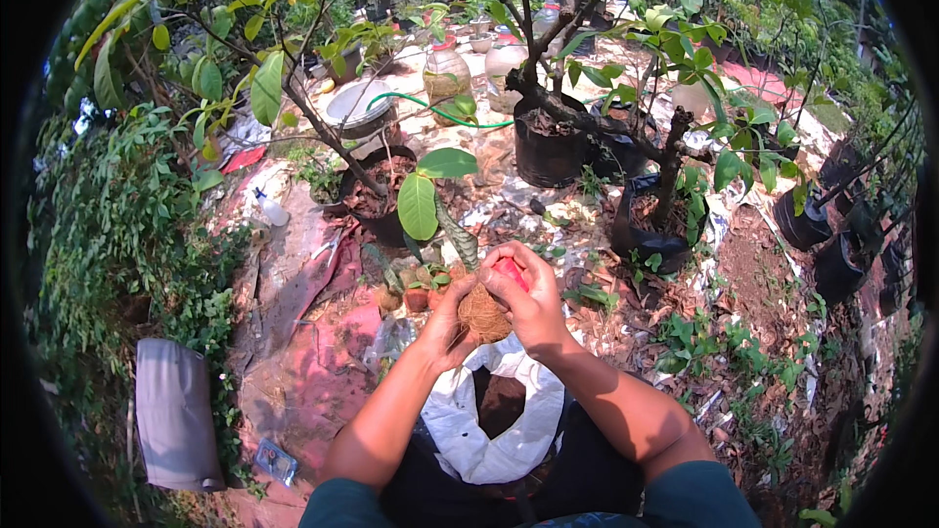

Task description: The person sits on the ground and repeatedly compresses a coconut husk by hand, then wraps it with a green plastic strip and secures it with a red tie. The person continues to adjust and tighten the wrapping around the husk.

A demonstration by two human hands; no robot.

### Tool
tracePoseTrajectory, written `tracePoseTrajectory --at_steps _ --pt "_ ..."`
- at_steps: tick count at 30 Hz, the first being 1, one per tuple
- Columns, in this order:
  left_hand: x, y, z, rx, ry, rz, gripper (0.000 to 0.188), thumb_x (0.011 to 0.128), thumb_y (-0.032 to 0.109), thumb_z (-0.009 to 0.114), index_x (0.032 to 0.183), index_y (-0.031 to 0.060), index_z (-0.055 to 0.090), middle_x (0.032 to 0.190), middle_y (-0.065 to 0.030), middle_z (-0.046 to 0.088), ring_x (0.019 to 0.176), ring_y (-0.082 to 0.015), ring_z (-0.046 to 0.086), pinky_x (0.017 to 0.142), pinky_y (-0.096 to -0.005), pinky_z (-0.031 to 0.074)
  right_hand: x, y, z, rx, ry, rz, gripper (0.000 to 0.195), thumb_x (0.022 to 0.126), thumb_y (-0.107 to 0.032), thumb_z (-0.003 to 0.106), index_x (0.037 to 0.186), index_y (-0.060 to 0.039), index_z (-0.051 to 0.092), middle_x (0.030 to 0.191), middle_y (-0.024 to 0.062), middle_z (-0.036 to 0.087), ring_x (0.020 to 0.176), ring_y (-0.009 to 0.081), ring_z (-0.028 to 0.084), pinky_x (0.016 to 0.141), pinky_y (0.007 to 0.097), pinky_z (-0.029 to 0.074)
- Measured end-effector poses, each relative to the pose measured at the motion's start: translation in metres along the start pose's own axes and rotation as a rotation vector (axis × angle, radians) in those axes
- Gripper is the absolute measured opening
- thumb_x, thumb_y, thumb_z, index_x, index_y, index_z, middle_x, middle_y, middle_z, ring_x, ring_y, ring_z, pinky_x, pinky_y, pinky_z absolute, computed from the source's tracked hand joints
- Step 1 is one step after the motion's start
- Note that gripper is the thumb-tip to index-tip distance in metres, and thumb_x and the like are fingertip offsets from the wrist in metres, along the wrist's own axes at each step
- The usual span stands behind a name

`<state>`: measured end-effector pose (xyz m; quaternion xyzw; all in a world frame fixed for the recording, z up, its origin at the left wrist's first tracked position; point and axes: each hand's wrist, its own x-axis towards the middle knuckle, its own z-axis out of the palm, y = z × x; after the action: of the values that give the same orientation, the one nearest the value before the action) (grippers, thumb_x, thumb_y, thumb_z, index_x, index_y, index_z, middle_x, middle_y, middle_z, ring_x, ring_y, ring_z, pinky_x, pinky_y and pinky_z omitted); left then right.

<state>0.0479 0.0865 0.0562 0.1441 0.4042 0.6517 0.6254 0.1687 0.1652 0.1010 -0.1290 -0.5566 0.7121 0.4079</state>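
My left hand [444,330] cups a brown ball of coconut fibre [484,314] from its left side. A mottled, snake-plant-like leaf [458,236] rises from behind the top of the ball; where it joins is hidden by my fingers. In the curled fingers of my right hand [534,301] sits a small red object [511,273], mostly covered, so its kind is unclear. My right thumb and fingertips press against the ball's upper right. Below both hands, between my legs, stands a white woven sack [480,458] with its rim rolled down and dark soil [500,400] inside.
Several small round brown and orange planted balls [415,298] sit just beyond my left hand, near a clear plastic bag [392,341]. Farther off are black grow bags [550,150] with small trees, a basin [359,110], a green hose [469,123] and a white bottle [272,210].
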Motion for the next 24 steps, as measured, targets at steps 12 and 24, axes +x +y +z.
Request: tracePoseTrajectory --at_steps 12,24 --pt "0.0 -0.005 0.013 -0.171 -0.054 0.186 0.052 0.098 0.037 0.057 0.139 0.0064 0.047 0.132 -0.0101 0.057 0.119 -0.0225 0.059 0.102 -0.0429 0.049 0.003 -0.004 -0.005 -0.165 -0.036 -0.08 0.017 0.087 -0.008 0.069 0.097 -0.0006 0.058 0.09 0.0015 0.059 0.086 0.008 0.055 0.08 0.0253 0.046" --pt "0.022 -0.006 -0.031 -0.243 0.204 0.33 0.037 0.089 0.042 0.065 0.097 0.0061 0.058 0.087 -0.01 0.064 0.077 -0.024 0.067 0.075 -0.0396 0.06 -0.02 -0.001 0.019 -0.624 -0.138 0.013 0.039 0.084 -0.016 0.075 0.114 0.0026 0.059 0.101 0.0163 0.069 0.091 0.0227 0.069 0.081 0.0342 0.053"
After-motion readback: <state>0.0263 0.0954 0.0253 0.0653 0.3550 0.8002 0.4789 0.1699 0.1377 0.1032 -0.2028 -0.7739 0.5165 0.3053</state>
